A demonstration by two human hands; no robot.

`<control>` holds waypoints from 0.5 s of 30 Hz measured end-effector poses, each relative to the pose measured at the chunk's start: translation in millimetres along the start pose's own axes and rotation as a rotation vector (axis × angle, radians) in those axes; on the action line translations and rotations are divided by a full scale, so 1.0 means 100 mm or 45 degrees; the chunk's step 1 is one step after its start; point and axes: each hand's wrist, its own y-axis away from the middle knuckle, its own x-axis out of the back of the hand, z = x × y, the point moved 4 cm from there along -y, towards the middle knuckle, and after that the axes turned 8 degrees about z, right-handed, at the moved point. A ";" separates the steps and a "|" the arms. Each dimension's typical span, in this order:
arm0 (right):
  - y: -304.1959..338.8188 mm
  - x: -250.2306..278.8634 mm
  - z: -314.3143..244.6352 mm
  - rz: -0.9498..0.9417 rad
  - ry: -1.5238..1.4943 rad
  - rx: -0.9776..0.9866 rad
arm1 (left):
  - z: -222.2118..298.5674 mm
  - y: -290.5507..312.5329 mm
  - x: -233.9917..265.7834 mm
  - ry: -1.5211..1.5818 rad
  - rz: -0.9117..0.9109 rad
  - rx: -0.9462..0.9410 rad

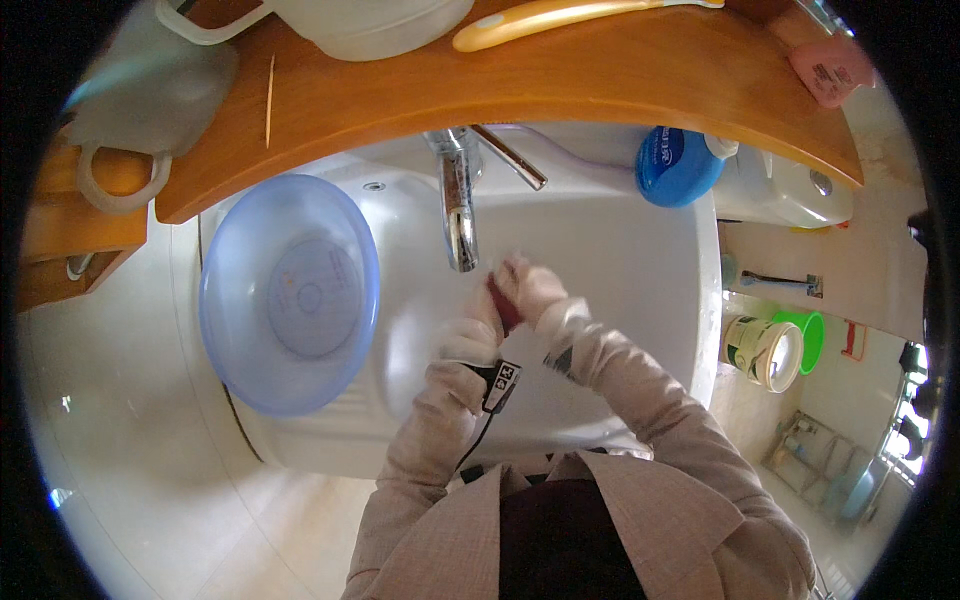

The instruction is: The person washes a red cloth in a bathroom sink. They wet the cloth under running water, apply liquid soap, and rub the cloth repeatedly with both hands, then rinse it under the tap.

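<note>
Head view: one small dark red item, kind obscured by blur, lay between two hands over the middle of the white sink, just nearside of the spout of the chrome tap.
Left hand: grip clenched on the item's left side.
Right hand: grip grasping the same item from the right, fingers blurred.
Black device: worn at the left wrist, its cord trailing toward the sink's near edge.
Light blue tub: sat along the sink's left edge.
Blue bottle: stood near the sink's far right corner.
Wooden shelf: spanned the far edge, bearing a yellow handle and a thin stick.
</note>
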 end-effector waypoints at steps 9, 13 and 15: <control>0.11 0.37 0.10 -0.070 -0.277 0.217 | 0.60 0.34 0.17 -0.566 0.061 -0.234; 0.44 0.43 -0.10 -0.462 -0.010 0.535 | 0.69 0.52 -0.07 0.830 -0.436 0.174; 0.36 0.54 0.16 -0.423 -0.344 0.035 | 0.70 0.52 -0.03 0.778 -0.526 0.207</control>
